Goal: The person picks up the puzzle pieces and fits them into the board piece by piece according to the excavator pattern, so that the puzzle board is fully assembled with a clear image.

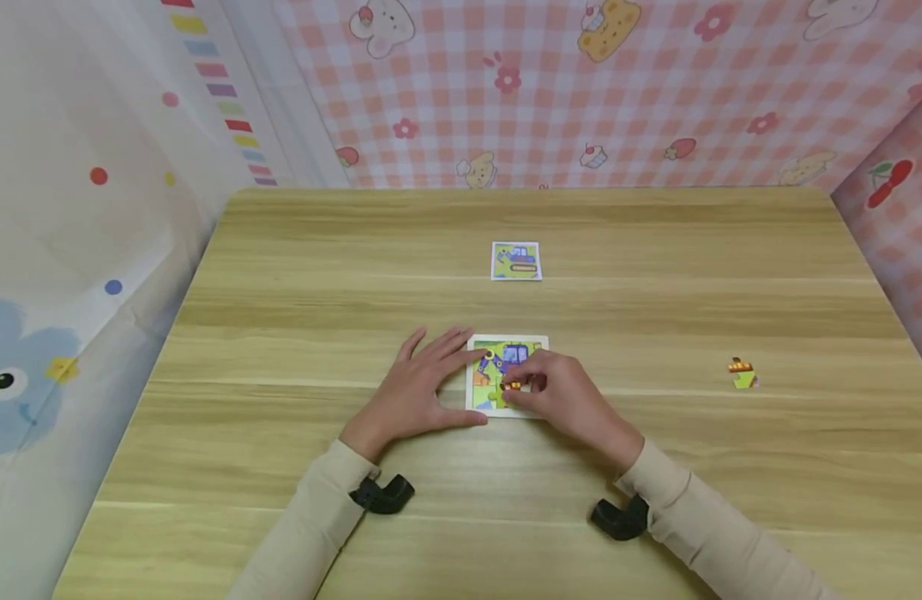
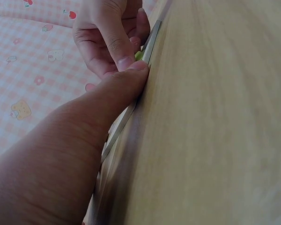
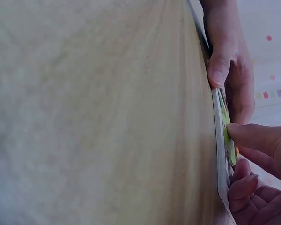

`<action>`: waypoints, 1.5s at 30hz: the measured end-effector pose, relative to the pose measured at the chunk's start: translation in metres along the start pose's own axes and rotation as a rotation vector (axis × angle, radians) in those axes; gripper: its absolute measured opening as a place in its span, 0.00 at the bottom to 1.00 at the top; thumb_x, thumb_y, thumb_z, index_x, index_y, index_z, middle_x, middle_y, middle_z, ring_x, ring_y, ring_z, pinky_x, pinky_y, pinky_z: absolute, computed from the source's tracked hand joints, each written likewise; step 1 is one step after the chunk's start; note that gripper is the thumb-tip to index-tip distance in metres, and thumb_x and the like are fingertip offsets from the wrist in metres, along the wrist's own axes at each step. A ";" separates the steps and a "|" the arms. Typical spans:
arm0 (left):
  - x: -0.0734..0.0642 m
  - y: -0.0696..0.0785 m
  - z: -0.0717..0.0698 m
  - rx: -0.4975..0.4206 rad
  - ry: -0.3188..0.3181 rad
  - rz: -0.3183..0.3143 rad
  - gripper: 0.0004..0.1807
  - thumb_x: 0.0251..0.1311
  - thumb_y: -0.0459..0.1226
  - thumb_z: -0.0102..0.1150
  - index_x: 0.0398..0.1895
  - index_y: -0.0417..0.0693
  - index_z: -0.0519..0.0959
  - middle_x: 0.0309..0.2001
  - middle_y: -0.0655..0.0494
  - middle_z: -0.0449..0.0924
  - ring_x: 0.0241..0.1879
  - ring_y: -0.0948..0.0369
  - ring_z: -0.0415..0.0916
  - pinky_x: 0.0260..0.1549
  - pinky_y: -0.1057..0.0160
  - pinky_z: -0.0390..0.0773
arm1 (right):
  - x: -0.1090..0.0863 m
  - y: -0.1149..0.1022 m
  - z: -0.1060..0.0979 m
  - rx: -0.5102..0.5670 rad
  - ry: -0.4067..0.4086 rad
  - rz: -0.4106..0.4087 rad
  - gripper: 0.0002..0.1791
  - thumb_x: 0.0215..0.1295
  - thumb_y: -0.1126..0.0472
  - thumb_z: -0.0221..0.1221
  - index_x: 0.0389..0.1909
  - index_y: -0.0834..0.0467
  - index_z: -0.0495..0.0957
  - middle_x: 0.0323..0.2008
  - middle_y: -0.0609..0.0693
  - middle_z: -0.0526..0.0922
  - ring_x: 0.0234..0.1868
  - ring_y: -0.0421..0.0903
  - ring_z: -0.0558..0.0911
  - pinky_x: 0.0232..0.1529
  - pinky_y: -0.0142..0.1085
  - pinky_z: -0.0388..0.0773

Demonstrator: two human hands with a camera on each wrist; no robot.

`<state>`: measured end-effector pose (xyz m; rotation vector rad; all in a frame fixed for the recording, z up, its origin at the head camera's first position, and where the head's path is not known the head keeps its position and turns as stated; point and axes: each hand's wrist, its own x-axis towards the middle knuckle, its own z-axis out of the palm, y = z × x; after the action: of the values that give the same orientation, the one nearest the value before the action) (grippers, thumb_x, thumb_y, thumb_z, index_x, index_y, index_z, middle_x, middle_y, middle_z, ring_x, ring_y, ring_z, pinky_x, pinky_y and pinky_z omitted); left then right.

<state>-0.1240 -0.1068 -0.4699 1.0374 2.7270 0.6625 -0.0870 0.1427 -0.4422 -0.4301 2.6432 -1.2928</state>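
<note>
A square jigsaw puzzle (image 1: pixel 482 400) in a white-edged tray lies on the table, showing a blue excavator on green. My left hand (image 1: pixel 419 387) spreads over its left side, fingers straight, the thumb along the lower left corner. With thumb and fingers my right hand (image 1: pixel 573 396) pinches a puzzle piece (image 1: pixel 512 386), green with an orange band, over the lower middle of the tray. In the right wrist view the green piece (image 3: pixel 230 140) shows under the right thumb, low against the tray. The right hand hides the tray's right part.
Another puzzle piece (image 1: pixel 744 375), green and orange, lies alone to the right on the wooden table (image 1: pixel 318 283). A small picture card (image 1: pixel 516 261) of the excavator lies behind the tray. Patterned curtains (image 1: pixel 551 108) hang along the table's back and sides.
</note>
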 end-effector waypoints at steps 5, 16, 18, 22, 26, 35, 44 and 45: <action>0.000 0.000 0.000 0.004 0.000 -0.002 0.51 0.54 0.74 0.61 0.79 0.64 0.66 0.83 0.59 0.49 0.82 0.62 0.42 0.79 0.48 0.30 | 0.000 0.001 0.000 -0.035 -0.006 -0.060 0.08 0.62 0.67 0.72 0.42 0.60 0.90 0.37 0.51 0.86 0.30 0.41 0.75 0.30 0.31 0.74; 0.000 0.001 -0.001 -0.006 0.005 0.000 0.51 0.54 0.73 0.62 0.78 0.64 0.66 0.83 0.58 0.50 0.82 0.60 0.43 0.79 0.47 0.30 | 0.000 -0.001 -0.002 -0.083 -0.075 -0.099 0.07 0.65 0.67 0.70 0.43 0.60 0.91 0.40 0.49 0.86 0.39 0.43 0.79 0.40 0.35 0.80; 0.001 0.001 0.000 -0.007 0.004 0.001 0.50 0.54 0.73 0.62 0.78 0.64 0.66 0.83 0.59 0.50 0.82 0.60 0.43 0.79 0.47 0.30 | 0.000 -0.001 -0.003 -0.116 -0.094 -0.128 0.07 0.66 0.67 0.69 0.43 0.61 0.91 0.40 0.49 0.85 0.41 0.43 0.80 0.43 0.37 0.81; 0.001 0.000 0.000 -0.003 0.002 0.008 0.51 0.54 0.73 0.62 0.79 0.65 0.66 0.83 0.59 0.50 0.82 0.61 0.43 0.79 0.48 0.30 | 0.001 -0.002 -0.004 -0.210 -0.122 -0.219 0.07 0.67 0.68 0.67 0.44 0.63 0.90 0.41 0.50 0.85 0.43 0.45 0.82 0.49 0.41 0.83; 0.002 -0.001 -0.001 0.006 0.016 0.018 0.51 0.54 0.73 0.62 0.79 0.65 0.66 0.83 0.59 0.50 0.82 0.60 0.43 0.79 0.47 0.30 | 0.001 -0.005 -0.008 -0.264 -0.134 -0.267 0.09 0.67 0.69 0.67 0.46 0.65 0.89 0.43 0.52 0.86 0.45 0.47 0.83 0.50 0.44 0.84; 0.001 0.001 -0.003 0.000 0.000 0.010 0.51 0.54 0.73 0.62 0.79 0.65 0.65 0.83 0.58 0.49 0.82 0.60 0.42 0.79 0.48 0.29 | -0.005 -0.006 -0.004 -0.344 -0.068 -0.295 0.05 0.65 0.67 0.69 0.40 0.62 0.91 0.42 0.53 0.90 0.48 0.51 0.87 0.54 0.46 0.84; 0.000 0.001 -0.002 -0.004 -0.001 0.012 0.51 0.54 0.72 0.63 0.79 0.64 0.65 0.83 0.58 0.49 0.82 0.60 0.42 0.79 0.47 0.29 | -0.011 -0.006 -0.007 -0.420 -0.072 -0.380 0.05 0.65 0.65 0.70 0.39 0.61 0.90 0.41 0.51 0.91 0.47 0.49 0.87 0.55 0.45 0.83; 0.000 0.001 -0.002 -0.004 -0.001 0.010 0.51 0.54 0.73 0.62 0.79 0.64 0.65 0.83 0.58 0.49 0.82 0.60 0.42 0.79 0.47 0.29 | -0.011 -0.006 -0.009 -0.414 -0.084 -0.385 0.06 0.66 0.64 0.69 0.40 0.61 0.90 0.42 0.51 0.91 0.48 0.49 0.87 0.56 0.45 0.83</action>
<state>-0.1240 -0.1068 -0.4681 1.0514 2.7204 0.6682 -0.0782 0.1493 -0.4322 -1.0693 2.8409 -0.7666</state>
